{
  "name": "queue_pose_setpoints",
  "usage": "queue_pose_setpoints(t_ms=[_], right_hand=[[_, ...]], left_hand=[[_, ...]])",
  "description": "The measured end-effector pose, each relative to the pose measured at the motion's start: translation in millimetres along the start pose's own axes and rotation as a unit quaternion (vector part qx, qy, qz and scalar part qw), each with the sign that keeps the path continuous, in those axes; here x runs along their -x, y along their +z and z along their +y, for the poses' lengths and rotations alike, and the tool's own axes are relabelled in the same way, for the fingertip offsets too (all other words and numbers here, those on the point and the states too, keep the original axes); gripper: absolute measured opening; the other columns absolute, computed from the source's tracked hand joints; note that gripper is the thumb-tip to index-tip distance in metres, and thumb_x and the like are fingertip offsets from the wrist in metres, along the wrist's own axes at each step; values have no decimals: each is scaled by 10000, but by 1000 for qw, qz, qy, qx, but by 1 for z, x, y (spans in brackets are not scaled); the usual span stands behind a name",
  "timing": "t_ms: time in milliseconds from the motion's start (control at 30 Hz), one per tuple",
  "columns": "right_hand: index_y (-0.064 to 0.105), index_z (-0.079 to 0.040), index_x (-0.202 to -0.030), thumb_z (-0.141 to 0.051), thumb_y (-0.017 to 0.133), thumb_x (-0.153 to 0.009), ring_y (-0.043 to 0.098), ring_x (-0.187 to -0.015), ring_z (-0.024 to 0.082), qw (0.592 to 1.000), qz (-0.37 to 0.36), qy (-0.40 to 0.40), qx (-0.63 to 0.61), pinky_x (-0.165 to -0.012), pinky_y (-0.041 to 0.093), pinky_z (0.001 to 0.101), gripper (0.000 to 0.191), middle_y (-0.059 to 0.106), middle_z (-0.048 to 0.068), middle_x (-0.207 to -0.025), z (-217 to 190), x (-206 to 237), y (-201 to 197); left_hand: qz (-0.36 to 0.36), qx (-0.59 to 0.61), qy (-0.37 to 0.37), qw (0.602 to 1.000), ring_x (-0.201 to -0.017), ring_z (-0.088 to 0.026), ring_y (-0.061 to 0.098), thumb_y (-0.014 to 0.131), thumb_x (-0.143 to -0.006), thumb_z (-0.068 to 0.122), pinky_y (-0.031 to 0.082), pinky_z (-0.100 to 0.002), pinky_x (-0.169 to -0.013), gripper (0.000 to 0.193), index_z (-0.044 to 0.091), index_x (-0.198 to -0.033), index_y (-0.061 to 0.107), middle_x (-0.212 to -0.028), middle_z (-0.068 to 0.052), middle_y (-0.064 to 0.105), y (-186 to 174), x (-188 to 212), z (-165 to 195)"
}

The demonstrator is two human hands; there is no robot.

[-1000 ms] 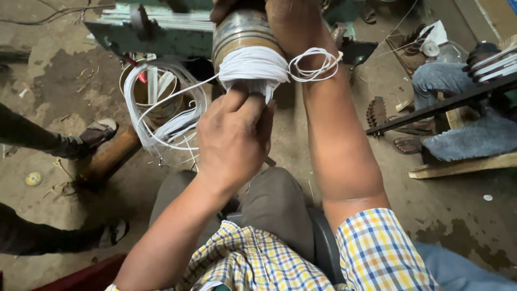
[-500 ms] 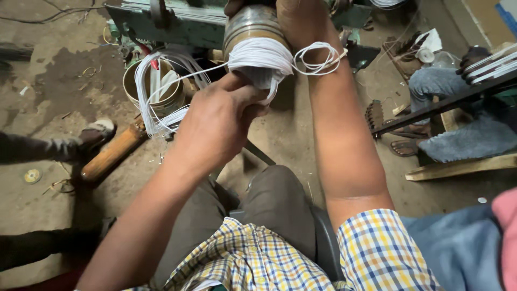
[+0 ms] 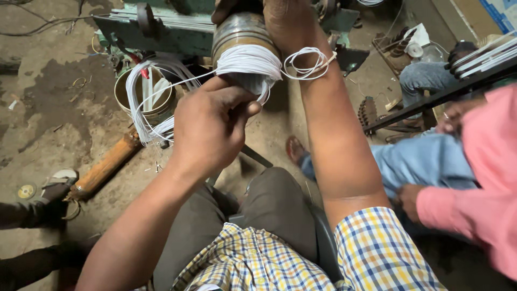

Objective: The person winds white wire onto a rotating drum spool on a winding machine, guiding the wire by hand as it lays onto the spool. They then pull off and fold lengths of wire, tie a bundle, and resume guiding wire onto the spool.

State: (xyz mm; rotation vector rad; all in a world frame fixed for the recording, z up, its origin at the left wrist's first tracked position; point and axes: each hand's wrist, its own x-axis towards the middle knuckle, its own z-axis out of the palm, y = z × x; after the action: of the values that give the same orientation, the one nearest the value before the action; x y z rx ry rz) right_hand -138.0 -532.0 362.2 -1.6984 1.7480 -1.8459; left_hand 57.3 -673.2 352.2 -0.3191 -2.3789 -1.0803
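A metal drum point(image 3: 237, 29) on a green machine point(image 3: 161, 32) carries a band of wound white wire point(image 3: 249, 60). My left hand point(image 3: 212, 126) sits just below the drum, its fingers pinched on the white wire that runs off to loose loops point(image 3: 148, 97) hanging over a round tin point(image 3: 125, 97). My right hand point(image 3: 283, 16) reaches up over the top of the drum and grips it; the fingers are partly hidden. A small coil of white wire point(image 3: 307, 63) hangs around my right wrist.
A person in a pink sleeve point(image 3: 474, 188) and blue trousers crouches close at the right. Another person sits at the far right by dark metal bars point(image 3: 441, 94). An orange cylinder point(image 3: 105, 164) lies on the dirt floor; someone's sandalled foot point(image 3: 56, 180) is at the left.
My left hand has slid down and left along the wire, away from the drum. The view has shifted, and the person in pink has come into view at the right.
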Motion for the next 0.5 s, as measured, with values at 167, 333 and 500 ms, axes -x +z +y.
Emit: queue_pose_setpoints(t_ms=[167,333,500], right_hand=[[647,35,-1223,-681,342,-1119,776,-1008,250,999,13,26,17,-958,676,400,785,758,172,-1123,8,3,-4],[621,52,-1225,-638,418,-1098,740,-1021,282,998,4,37,-57,-898,659,409,730,720,198,-1119,6,-1,-1],[647,29,-1209,-540,488,-1060,730,-977,274,998,4,38,-45,-863,638,396,609,720,177,-1108,2,0,-1]], left_hand=[[-30,-14,8,999,-751,-320,702,792,-849,166,534,-414,-652,133,89,-957,798,-889,-116,722,-1,-8,-5],[14,-62,76,995,-777,-337,690,766,-880,141,529,-433,-671,84,115,-954,796,-930,-118,729,2,-2,-5],[98,-179,168,964,-758,-258,672,739,-897,91,491,-398,-634,152,160,-1030,761,-949,-50,692,13,5,-8]])
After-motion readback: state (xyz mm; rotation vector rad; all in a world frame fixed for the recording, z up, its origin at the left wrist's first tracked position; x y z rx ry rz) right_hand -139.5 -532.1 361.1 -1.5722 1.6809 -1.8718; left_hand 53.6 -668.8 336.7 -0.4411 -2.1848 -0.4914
